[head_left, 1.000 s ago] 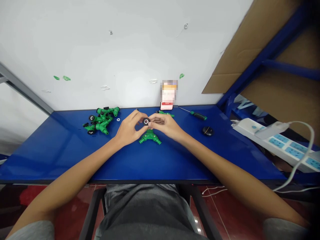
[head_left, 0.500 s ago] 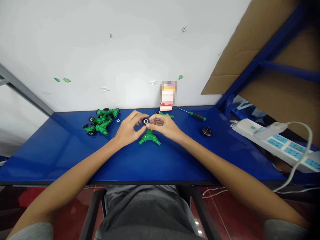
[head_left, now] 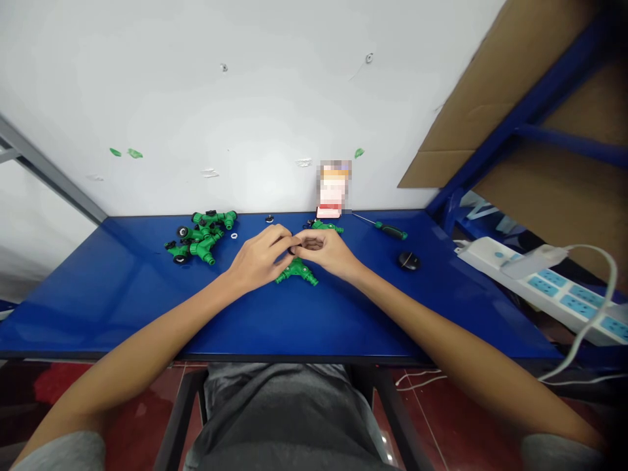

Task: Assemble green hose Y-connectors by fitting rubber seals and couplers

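A small round black collar (head_left: 295, 249) is pinched between the fingertips of both hands, mostly covered by them. My left hand (head_left: 262, 260) comes at it from the left with the fingers bent over its top. My right hand (head_left: 324, 252) grips it from the right between thumb and fingers. Just below the fingertips is a green Y-shaped hose splitter (head_left: 297, 271), its two threaded arms pointing toward me. Whether the collar is joined to this splitter, I cannot tell.
Several green hose splitters (head_left: 202, 248) with black collars are heaped at the left. Near them lie a white ring (head_left: 234, 235) and a small black part (head_left: 269, 219). Another green piece (head_left: 328, 227), a screwdriver (head_left: 391, 230) and a black mouse (head_left: 409, 261) sit toward the right, beside a power strip (head_left: 549, 281).
The collar's round face with its pale centre showed before; now fingers cover most of it. My left fingers have closed over the collar. The view has shifted slightly.
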A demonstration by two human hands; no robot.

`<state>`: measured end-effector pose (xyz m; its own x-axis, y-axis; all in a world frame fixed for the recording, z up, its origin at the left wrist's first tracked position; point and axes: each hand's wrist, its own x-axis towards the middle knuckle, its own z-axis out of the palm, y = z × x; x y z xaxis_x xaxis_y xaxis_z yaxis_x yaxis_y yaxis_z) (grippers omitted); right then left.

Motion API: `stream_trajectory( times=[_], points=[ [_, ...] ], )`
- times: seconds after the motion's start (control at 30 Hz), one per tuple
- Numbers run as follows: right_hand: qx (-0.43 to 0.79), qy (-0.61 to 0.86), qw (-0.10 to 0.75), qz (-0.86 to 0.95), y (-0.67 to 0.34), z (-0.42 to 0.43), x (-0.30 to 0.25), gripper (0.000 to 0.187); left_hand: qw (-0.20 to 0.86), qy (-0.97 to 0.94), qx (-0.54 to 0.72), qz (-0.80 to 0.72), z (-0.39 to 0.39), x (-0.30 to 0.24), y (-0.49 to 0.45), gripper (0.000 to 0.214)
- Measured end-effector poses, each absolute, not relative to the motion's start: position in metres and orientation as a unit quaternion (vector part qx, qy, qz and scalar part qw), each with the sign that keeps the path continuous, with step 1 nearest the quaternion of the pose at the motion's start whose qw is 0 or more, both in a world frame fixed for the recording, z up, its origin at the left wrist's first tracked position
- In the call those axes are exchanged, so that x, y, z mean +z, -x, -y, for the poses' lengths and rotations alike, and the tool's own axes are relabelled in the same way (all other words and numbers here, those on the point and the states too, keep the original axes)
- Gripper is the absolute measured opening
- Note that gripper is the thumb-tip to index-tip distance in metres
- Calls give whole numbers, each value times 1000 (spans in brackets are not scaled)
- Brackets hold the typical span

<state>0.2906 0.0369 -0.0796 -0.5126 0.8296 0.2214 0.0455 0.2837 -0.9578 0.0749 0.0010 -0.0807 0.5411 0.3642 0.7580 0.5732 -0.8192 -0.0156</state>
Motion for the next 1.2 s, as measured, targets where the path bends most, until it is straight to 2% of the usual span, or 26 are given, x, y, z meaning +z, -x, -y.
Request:
stream_trajectory(
  times=[0.13,0.4,0.57,0.7,0.83,0.97,1.2],
  points=[
    [478,309,381,728,-291,-38,-81,14,147,873,-380,266,0,-81,-75,25],
    [474,317,383,726,-290,-42,-85,13,138,881,-358,276,-1,-83,-73,24],
    [472,300,375,739,-292,-40,-77,24,79,870,-374,313,0,-75,-72,21],
    [438,335,393,736,-299,-48,-73,34,-13,813,-399,424,-16,-68,-56,24],
    [271,411,401,773,-315,-67,-78,21,-26,782,-279,557,-41,-70,-29,25],
    [107,417,378,820,-329,-81,-81,19,-2,818,-103,566,-49,-74,-15,31],
    [59,408,356,839,-332,-81,-79,20,3,834,-49,549,-42,-68,-16,57]
  ],
)
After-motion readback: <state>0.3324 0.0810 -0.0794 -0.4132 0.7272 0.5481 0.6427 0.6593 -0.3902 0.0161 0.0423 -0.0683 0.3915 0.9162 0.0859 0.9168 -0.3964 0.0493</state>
